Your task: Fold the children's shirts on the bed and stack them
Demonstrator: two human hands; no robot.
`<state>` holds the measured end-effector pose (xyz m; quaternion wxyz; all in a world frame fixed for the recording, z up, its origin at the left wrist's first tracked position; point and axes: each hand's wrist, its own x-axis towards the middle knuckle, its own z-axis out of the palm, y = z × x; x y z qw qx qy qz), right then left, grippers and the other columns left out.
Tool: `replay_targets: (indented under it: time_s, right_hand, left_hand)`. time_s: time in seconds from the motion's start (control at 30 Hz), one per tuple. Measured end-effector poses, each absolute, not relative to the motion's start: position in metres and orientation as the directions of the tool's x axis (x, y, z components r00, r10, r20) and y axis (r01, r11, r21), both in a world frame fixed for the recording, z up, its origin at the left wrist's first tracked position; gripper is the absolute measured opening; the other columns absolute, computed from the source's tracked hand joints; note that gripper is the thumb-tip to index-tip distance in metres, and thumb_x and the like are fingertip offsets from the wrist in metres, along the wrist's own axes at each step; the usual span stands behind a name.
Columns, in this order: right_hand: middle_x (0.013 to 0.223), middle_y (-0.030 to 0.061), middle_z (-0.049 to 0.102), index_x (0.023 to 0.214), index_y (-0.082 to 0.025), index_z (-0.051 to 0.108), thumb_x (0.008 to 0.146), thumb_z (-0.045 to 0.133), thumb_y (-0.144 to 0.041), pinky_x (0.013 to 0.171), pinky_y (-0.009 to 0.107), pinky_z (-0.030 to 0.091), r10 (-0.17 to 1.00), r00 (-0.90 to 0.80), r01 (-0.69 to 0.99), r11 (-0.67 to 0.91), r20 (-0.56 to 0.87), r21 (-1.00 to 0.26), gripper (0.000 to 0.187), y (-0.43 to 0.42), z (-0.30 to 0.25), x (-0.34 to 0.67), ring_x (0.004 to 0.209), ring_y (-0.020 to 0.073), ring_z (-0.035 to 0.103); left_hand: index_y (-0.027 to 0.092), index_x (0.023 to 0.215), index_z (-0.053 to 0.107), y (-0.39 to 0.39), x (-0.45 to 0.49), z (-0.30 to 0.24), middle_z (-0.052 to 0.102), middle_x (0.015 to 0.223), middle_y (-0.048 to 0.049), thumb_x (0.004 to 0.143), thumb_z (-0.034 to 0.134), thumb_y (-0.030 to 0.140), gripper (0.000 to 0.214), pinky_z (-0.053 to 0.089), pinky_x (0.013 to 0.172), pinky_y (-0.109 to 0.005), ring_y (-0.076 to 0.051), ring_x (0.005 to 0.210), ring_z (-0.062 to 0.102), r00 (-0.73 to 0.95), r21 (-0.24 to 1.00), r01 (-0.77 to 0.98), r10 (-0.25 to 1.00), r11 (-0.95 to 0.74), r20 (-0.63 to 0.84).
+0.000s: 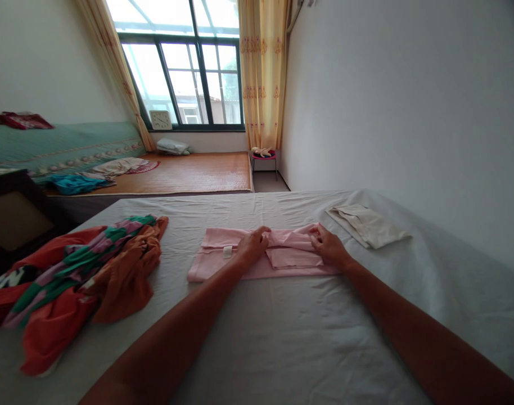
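Observation:
A pink garment (215, 269) lies folded into a long flat strip on the white sheet, with a small pale label showing near its left end. On the middle of its far edge rests my left hand (253, 245), fingers curled and pinching the cloth. At the right end my right hand (328, 245) grips the far corner between thumb and fingers, lifting the fabric a little. Between the hands, a folded-over flap of the same cloth shows creases. The exact kind of garment is not clear.
Crumpled orange, green and red clothes (122, 270) lie to the left. A folded cream cloth (364, 224) is at the right, near the wall (387, 101). Beyond the sheet (282, 337) stands a second bed with a brown mat (198, 171), and a small stool (264, 156) by the curtain.

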<state>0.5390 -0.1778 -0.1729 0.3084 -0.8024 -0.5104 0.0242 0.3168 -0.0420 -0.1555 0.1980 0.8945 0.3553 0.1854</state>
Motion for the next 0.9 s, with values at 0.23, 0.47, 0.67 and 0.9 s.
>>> replay_targets:
  time_s: [0.23, 0.47, 0.67, 0.9]
  right_hand:
    - [0.075, 0.0016, 0.067, 0.098, -0.021, 0.057, 0.086, 0.048, -0.040, 0.068, 0.030, 0.046, 0.847, 0.408, 0.794, -0.145, 0.341, -0.590, 0.024, -0.184, -0.173, 0.542, 0.068, 0.0183, 0.063]
    - [0.083, 0.0019, 0.067, 0.105, -0.022, 0.056, 0.082, 0.058, -0.039, 0.069, 0.028, 0.048, 0.850, 0.368, 0.636, 0.066, 0.378, -0.769, 0.029, -0.188, -0.166, 0.545, 0.077, 0.0171, 0.063]
    - [0.078, 0.0012, 0.063, 0.095, -0.020, 0.062, 0.082, 0.057, -0.039, 0.059, 0.025, 0.044, 0.849, 0.375, 0.581, 0.099, 0.373, -0.808, 0.023, -0.188, -0.164, 0.541, 0.067, 0.0150, 0.058]
    - [0.086, 0.0030, 0.067, 0.094, -0.020, 0.064, 0.081, 0.058, -0.039, 0.060, 0.025, 0.044, 0.878, 0.324, 0.559, 0.123, 0.353, -0.820, 0.024, -0.189, -0.167, 0.541, 0.069, 0.0151, 0.058]
  left_hand:
    - [0.027, 0.094, 0.061, -0.059, 0.314, -0.149, 0.070, 0.096, -0.0011, 0.085, 0.052, 0.047, 0.024, 0.041, 0.070, -0.027, -0.020, 0.090, 0.063, 0.657, 0.362, 0.640, 0.727, -0.678, 0.200]
    - [0.026, 0.092, 0.060, -0.051, 0.314, -0.145, 0.070, 0.085, 0.0019, 0.085, 0.052, 0.033, 0.012, 0.038, 0.064, -0.024, -0.016, 0.081, 0.064, 0.588, 0.412, 0.626, 0.747, -0.663, 0.309]
    - [0.025, 0.094, 0.062, -0.048, 0.314, -0.146, 0.071, 0.090, -0.0002, 0.087, 0.049, 0.041, 0.021, 0.039, 0.064, -0.025, -0.018, 0.080, 0.064, 0.605, 0.441, 0.619, 0.753, -0.649, 0.259]
    - [0.024, 0.087, 0.067, -0.050, 0.323, -0.152, 0.070, 0.095, -0.0021, 0.083, 0.055, 0.038, 0.020, 0.040, 0.065, -0.025, -0.019, 0.088, 0.063, 0.657, 0.397, 0.633, 0.732, -0.665, 0.178]
